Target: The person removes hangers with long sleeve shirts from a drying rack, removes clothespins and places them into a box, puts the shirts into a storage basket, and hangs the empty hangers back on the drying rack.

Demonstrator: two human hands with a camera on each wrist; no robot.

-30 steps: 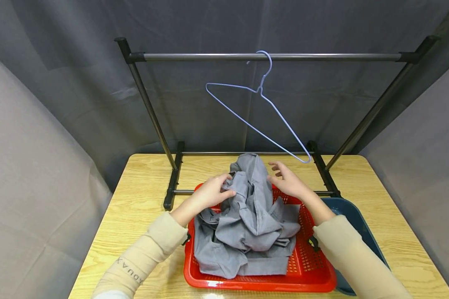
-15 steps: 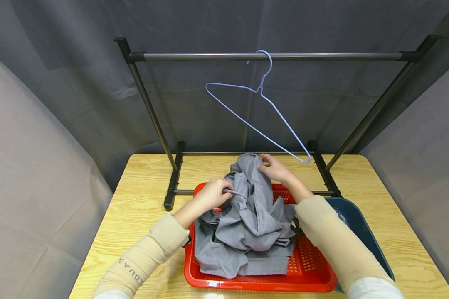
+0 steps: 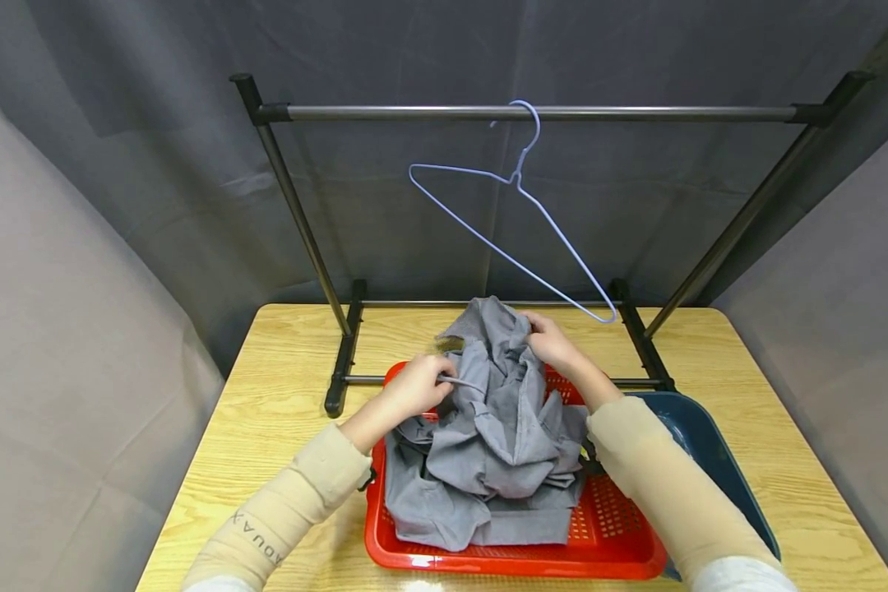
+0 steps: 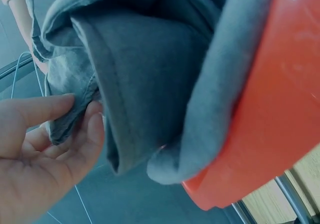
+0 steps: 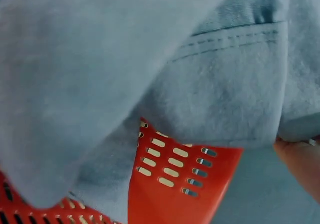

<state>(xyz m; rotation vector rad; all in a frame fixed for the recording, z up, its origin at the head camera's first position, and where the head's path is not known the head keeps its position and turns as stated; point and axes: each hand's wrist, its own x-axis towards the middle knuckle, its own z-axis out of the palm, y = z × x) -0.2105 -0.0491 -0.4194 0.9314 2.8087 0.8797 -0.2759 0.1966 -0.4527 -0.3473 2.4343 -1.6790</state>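
Observation:
A crumpled grey garment [image 3: 514, 436] lies heaped in the red basket [image 3: 518, 566], its upper end raised over the far rim. My left hand [image 3: 418, 386] pinches an edge of it on the left; in the left wrist view, the thumb and fingers of the left hand [image 4: 45, 154] close on the hem. With my right hand [image 3: 555, 341] I grip the raised upper part from the right. The right wrist view shows the stitched cloth [image 5: 225, 84], while most of the right hand [image 5: 302, 166] is out of frame there.
A light purple hanger [image 3: 519, 173] hangs tilted from the rack's top bar [image 3: 651, 113]. The rack's feet stand on the wooden table [image 3: 266, 411] behind the basket. A dark blue basin [image 3: 710, 452] sits right of the basket, partly under my right sleeve.
My right hand moved left to the garment and now grips it, lifting its upper end slightly. My left fingers closed on the garment's edge and stayed in place.

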